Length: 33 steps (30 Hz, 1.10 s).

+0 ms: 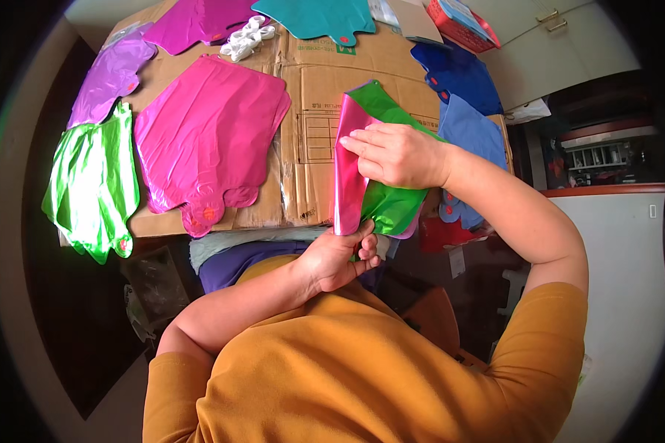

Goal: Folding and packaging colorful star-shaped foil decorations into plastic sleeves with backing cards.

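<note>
Shiny pink and green foil pieces, which look like flat deflated balloons, lie together in front of me. The pink foil is folded over at the left side, with the green foil to its right. My left hand is closed at their near end, thumb and fingers pinching the foil just past the cardboard's edge. My right hand lies across the pink fold, fingers stretched toward its left edge. Its thumb is hidden.
Flat cardboard covers the work surface. On it lie a large pink foil piece, a bright green one, purple, teal and blue ones, and a white ribbon bundle. A red basket stands at the far right.
</note>
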Available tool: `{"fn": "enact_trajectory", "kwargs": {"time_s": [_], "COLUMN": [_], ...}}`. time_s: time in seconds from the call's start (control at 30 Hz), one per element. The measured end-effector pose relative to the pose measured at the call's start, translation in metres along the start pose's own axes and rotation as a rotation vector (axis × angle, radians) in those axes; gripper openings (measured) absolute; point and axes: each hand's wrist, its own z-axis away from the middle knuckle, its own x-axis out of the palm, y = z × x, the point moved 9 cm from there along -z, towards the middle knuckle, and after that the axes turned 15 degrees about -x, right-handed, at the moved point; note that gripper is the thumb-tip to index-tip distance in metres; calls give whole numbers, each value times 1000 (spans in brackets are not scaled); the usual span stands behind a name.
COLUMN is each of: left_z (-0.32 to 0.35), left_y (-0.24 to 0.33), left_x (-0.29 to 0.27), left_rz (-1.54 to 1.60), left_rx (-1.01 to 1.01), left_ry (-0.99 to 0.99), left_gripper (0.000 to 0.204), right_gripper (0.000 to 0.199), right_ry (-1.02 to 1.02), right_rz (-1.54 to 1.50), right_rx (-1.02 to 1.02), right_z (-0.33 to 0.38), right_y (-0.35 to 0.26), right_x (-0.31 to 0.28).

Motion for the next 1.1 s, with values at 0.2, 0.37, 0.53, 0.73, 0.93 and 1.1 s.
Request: {"fn": "enact_trajectory", "kwargs": {"time_s": [0.2,0.37,0.53,0.73,0.93,1.1], "left_z": [-1,-1,-3,20,99,65], "left_y": [0,1,1,-4,90,153], "left_x": [0,2,1,-11,54,95], "left_rz": [7,8,6,-426,-1673,-2360], "left_rx": [6,3,-5,-241,-19,1154], "left_ry": [-8,-14,-40,21,408,368], "left_gripper": [25,26,25,25,24,39], "right_gripper": [12,13,11,9,9,8], "right_ry": [37,16,7,6,10,2], "right_rz": [11,-71,-81,-56,-54,-38], "right_rx": [-5,21,33,3,39,21], "right_z": [1,2,3,0,6,1], "right_y": [-1,1,2,1,-2,-1], "right_x": [-4,5,5,8,8,13]}}
